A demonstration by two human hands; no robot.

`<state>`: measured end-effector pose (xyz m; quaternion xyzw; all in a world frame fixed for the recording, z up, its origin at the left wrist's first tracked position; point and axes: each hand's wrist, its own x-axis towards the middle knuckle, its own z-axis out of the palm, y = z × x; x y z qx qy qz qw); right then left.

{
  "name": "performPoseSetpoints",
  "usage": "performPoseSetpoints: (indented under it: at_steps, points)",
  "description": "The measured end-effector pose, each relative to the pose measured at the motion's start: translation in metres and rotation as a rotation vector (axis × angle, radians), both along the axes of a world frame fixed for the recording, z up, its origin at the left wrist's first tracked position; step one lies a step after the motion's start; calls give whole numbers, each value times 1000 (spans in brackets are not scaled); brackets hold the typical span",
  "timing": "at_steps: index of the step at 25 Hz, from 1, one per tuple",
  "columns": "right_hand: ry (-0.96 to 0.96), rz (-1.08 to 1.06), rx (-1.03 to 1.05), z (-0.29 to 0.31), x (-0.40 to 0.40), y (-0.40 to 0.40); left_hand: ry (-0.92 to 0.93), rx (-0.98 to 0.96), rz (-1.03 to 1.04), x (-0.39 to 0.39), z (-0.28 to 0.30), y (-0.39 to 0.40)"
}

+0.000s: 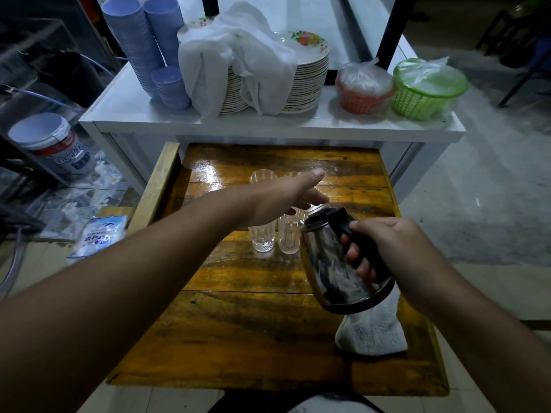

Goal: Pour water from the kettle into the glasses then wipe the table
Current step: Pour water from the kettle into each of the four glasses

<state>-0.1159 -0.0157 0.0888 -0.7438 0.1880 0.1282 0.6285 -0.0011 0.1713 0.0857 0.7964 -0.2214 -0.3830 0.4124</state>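
A steel kettle [331,260] with a black lid and handle is tilted to the left above the wooden table [238,329], its spout over the clear glasses. My right hand [390,248] grips its handle. My left hand [286,195] reaches across above the glasses, fingers apart, its fingertips at the kettle's lid. Two ribbed glasses [262,236] [288,236] stand side by side near the spout; the rims of two more [262,175] show behind my left hand. A grey-white cloth [372,332] lies folded on the table's right side, under the kettle's base.
Behind the table stands a white counter [268,126] with stacked blue cups [143,46], a plate stack [307,84] draped with a white cloth, and an orange basket [363,93] and a green basket [423,90]. A white bucket [50,144] sits on the floor at left.
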Motion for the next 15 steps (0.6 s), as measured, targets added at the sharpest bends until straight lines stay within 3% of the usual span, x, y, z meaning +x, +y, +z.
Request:
performPoseSetpoints:
  at_steps: [15]
  points:
    - [158,106,-34,33,27,10,12,-46,3,14,-2,6]
